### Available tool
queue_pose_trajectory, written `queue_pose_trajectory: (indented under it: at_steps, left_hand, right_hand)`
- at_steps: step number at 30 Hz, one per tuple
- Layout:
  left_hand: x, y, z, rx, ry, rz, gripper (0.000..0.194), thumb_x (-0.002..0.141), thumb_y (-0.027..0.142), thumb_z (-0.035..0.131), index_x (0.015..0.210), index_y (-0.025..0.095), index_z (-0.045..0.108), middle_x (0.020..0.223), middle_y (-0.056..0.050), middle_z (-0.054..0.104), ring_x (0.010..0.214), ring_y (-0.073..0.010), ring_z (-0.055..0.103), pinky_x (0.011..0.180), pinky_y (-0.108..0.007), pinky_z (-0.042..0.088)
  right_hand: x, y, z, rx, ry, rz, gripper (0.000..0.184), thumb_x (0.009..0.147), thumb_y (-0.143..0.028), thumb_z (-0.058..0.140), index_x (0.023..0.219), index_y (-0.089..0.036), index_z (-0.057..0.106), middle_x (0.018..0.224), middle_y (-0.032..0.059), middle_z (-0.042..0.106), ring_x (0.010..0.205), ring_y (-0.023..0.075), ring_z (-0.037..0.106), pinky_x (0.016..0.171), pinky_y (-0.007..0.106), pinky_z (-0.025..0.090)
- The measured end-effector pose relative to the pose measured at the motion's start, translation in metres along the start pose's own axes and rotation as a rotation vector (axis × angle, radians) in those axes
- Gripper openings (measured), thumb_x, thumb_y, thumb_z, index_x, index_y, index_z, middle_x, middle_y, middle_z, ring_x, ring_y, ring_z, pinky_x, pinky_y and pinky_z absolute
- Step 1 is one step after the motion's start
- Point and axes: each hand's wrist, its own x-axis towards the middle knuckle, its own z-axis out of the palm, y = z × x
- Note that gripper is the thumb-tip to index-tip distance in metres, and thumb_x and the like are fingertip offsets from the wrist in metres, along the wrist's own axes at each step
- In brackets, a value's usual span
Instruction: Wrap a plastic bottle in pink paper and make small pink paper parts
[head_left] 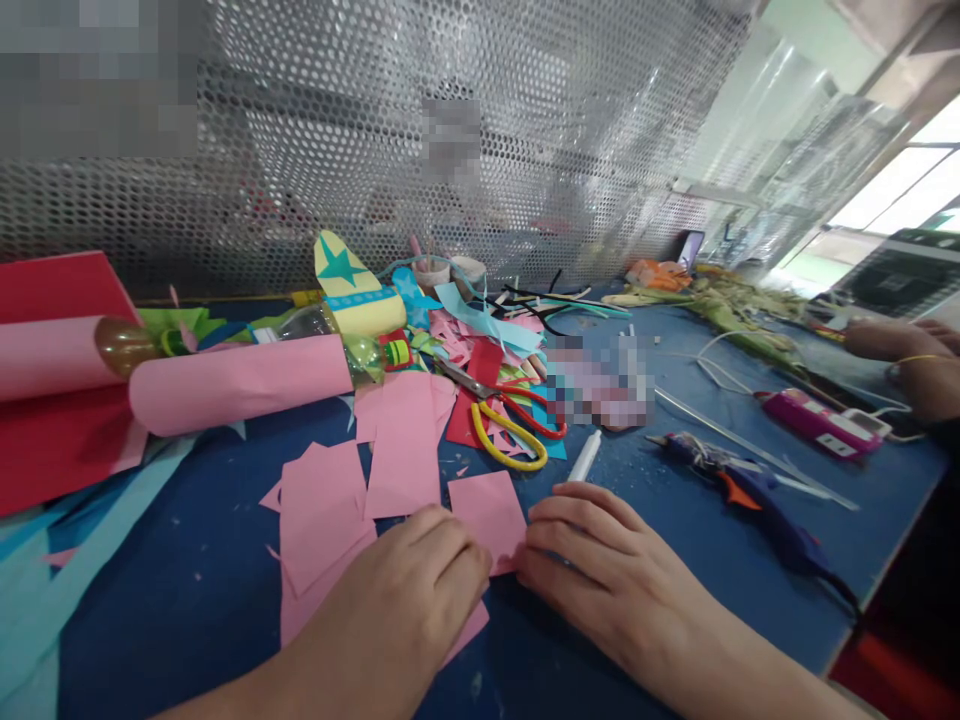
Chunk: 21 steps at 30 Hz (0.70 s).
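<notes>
A small pink paper piece (489, 508) lies between my hands at the table's front. My left hand (431, 575) is closed with curled fingers at its lower left corner. At the right edge, my right hand (589, 560) pinches the same piece, fingers together and thumb hidden. A white pen-like stick (585, 457) lies just beyond the right fingertips. More pink paper pieces (322, 510) overlap left of and under my left hand. Scissors (510, 435) with red and yellow handles rest behind the small piece, on coloured scraps.
Pink-wrapped bottles (247, 383) lie at left by red card (60, 285). A glue gun (757, 505) and purple power strip (825, 425) sit at right. Another person's hand (915, 360) reaches in at far right. A perforated metal screen (450, 130) stands behind.
</notes>
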Motion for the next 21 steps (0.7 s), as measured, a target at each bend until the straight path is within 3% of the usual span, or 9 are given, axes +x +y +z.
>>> queue_pose_trajectory:
  at_steps: [8,17,21]
  left_hand:
    - [0.000,0.001,0.003,0.048,-0.027,-0.003,0.029,0.075,-0.004,0.038,0.085,0.017,0.056,0.080,-0.003,0.059,0.074,-0.0217,0.054,0.069,-0.036,0.046]
    - [0.004,0.002,-0.008,0.101,-0.048,0.010,0.029,0.074,-0.005,0.040,0.081,0.017,0.058,0.078,-0.002,0.061,0.071,-0.0189,0.056,0.068,-0.032,0.046]
    - [0.004,0.003,-0.011,0.108,-0.043,-0.022,0.023,0.077,-0.002,0.044,0.078,0.017,0.058,0.076,-0.001,0.062,0.071,-0.0189,0.057,0.066,-0.032,0.046]
  right_hand:
    - [0.004,-0.001,-0.002,0.033,-0.025,-0.023,0.029,0.102,-0.019,0.035,0.099,-0.016,0.064,0.097,0.0029,0.068,0.102,0.0177,0.056,0.102,0.035,0.036]
    - [0.004,0.007,-0.006,0.237,-0.037,0.080,0.016,0.097,-0.023,0.050,0.097,-0.018,0.065,0.091,0.0024,0.070,0.095,0.0186,0.058,0.086,0.033,0.048]
    - [0.004,0.010,-0.005,0.364,-0.046,0.195,0.007,0.093,-0.019,0.058,0.093,-0.018,0.065,0.086,0.0023,0.069,0.088,0.0186,0.059,0.083,0.033,0.051]
